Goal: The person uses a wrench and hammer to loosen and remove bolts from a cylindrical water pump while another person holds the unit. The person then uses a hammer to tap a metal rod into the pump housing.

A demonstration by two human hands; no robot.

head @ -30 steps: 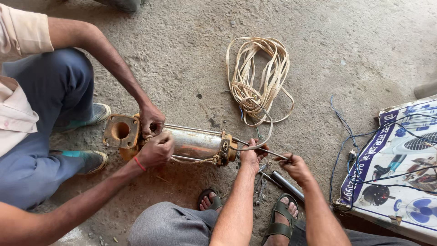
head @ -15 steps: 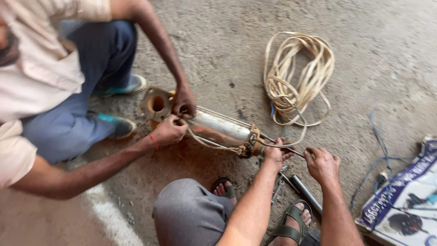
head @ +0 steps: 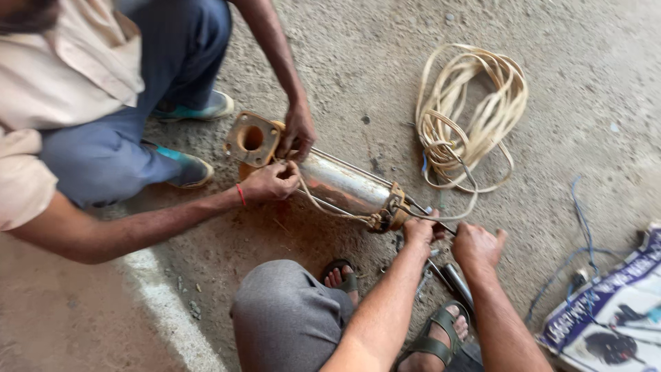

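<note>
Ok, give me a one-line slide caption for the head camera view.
Left hand and right hand grip thin rods at the end of a metal pump cylinder while another person's hands steady its flange.

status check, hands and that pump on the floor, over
Left hand and right hand both closed on thin rods at the pump end. Pump lying flat on concrete. Co-worker's hands grip the flange end; cable coil lies apart.

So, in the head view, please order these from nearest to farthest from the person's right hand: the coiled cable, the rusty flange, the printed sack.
From the right hand:
1. Coiled cable, up on the floor above the hand; the printed sack, lower right, looks about as near, too close to call.
2. Rusty flange, far left end of the metal cylinder, clearly farthest.
</note>
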